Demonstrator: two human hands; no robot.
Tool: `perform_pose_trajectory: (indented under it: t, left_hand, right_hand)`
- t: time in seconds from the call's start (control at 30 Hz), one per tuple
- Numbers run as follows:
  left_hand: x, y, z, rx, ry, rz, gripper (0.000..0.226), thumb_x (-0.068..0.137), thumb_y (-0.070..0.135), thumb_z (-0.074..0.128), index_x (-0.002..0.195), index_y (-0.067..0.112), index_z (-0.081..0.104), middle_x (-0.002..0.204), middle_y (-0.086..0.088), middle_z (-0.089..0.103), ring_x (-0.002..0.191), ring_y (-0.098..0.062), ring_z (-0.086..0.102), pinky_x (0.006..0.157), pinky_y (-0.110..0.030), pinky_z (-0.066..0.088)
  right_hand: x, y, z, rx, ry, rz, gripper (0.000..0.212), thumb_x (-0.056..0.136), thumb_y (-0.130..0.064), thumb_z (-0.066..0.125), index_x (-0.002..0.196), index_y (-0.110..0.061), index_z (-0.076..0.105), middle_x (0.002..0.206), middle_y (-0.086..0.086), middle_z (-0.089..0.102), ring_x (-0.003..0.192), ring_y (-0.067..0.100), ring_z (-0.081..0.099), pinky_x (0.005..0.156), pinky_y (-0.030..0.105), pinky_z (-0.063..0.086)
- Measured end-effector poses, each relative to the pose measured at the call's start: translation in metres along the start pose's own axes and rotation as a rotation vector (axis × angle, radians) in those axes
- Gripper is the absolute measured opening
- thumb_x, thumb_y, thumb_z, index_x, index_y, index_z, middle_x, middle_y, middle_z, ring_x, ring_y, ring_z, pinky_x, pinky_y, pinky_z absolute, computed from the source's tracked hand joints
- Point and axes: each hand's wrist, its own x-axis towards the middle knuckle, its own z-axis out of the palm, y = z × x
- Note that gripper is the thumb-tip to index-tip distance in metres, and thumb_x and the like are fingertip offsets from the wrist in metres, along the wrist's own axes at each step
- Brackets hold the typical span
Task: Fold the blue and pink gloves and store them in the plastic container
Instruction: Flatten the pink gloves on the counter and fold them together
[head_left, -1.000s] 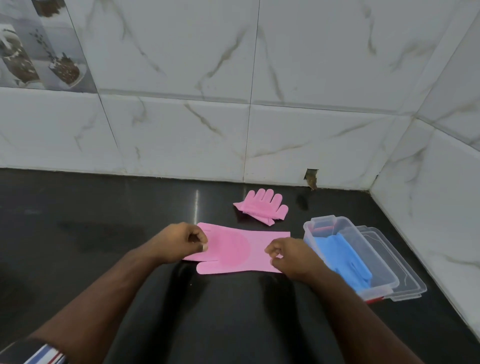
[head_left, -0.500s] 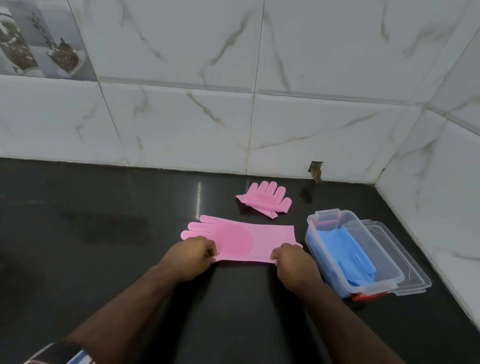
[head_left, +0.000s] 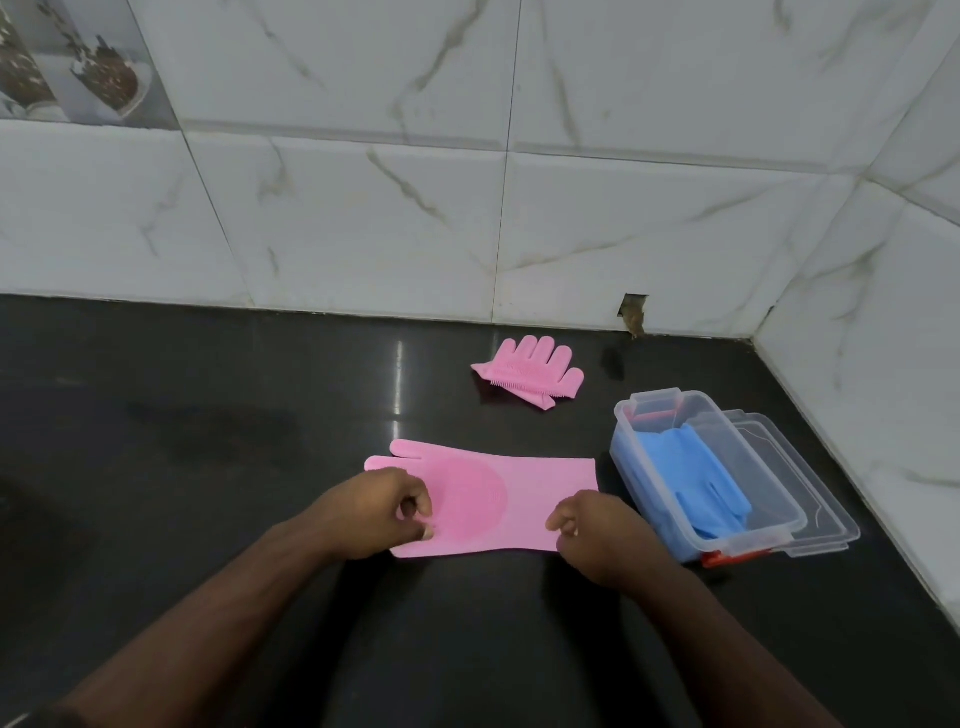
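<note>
A pink glove (head_left: 524, 499) lies flat on the black counter (head_left: 208, 467), fingers pointing left, cuff to the right. My left hand (head_left: 379, 514) pinches its near edge at the finger end. My right hand (head_left: 597, 530) pinches the near corner of the cuff. A second pink glove (head_left: 530, 371) lies folded farther back near the wall. Blue gloves (head_left: 691, 483) lie folded inside the clear plastic container (head_left: 623, 415) to the right of the flat glove.
The container's clear lid (head_left: 810, 493) lies under and beside the container on its right. Tiled walls (head_left: 857, 389) close off the back and the right side of the counter. A small hole (head_left: 632, 312) shows in the back wall at counter level.
Both hands keep hold of the flat pink glove's near edge. The glove has been smoothed out flat and sits slightly nearer me, with my left hand now over the finger end.
</note>
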Motion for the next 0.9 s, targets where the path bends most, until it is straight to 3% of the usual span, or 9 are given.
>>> perform_pose_trajectory:
  t: [0.17,0.27,0.6,0.77,0.9]
  left_hand:
    - [0.009,0.007,0.011,0.081,0.056,0.025,0.055,0.079,0.055,0.067,0.131,0.041,0.054,0.129,0.019,0.046,0.118,-0.008,0.045,0.098,-0.036,0.047]
    - [0.01,0.009,0.018,0.125,0.025,0.005,0.059,0.081,0.054,0.066,0.136,0.041,0.051,0.136,0.016,0.044,0.127,-0.012,0.04,0.102,-0.035,0.042]
    - [0.007,0.01,0.025,0.034,0.001,0.058,0.047,0.081,0.054,0.066,0.125,0.037,0.061,0.121,0.017,0.055,0.115,-0.005,0.05,0.099,-0.031,0.046]
    - [0.009,0.016,0.026,-0.01,-0.035,0.061,0.039,0.083,0.049,0.067,0.119,0.034,0.065,0.116,0.017,0.057,0.109,-0.003,0.054,0.097,-0.03,0.046]
    - [0.012,0.024,0.022,-0.057,-0.028,0.052,0.023,0.09,0.037,0.066,0.109,0.027,0.071,0.107,0.015,0.066,0.096,-0.002,0.06,0.083,-0.017,0.046]
  right_hand:
    - [0.004,-0.004,0.001,-0.076,0.099,-0.029,0.039,0.089,-0.031,0.064,0.128,-0.035,0.057,0.138,-0.008,0.05,0.12,0.012,0.054,0.103,0.027,0.044]
    - [0.006,-0.001,0.001,-0.098,0.091,0.031,0.043,0.089,-0.03,0.067,0.13,-0.034,0.055,0.139,-0.006,0.05,0.119,0.013,0.054,0.102,0.026,0.045]
    - [0.005,0.015,0.001,-0.126,0.034,0.067,0.04,0.087,-0.026,0.069,0.126,-0.028,0.06,0.128,-0.007,0.057,0.108,0.011,0.059,0.097,0.023,0.05]
    - [0.009,0.019,-0.003,-0.199,-0.034,0.119,0.022,0.088,-0.027,0.067,0.108,-0.019,0.066,0.103,-0.002,0.066,0.093,0.012,0.065,0.093,0.026,0.054]
    - [0.012,0.018,-0.009,-0.248,-0.067,0.173,0.021,0.092,-0.028,0.063,0.109,-0.017,0.065,0.102,0.001,0.068,0.093,0.015,0.066,0.093,0.027,0.055]
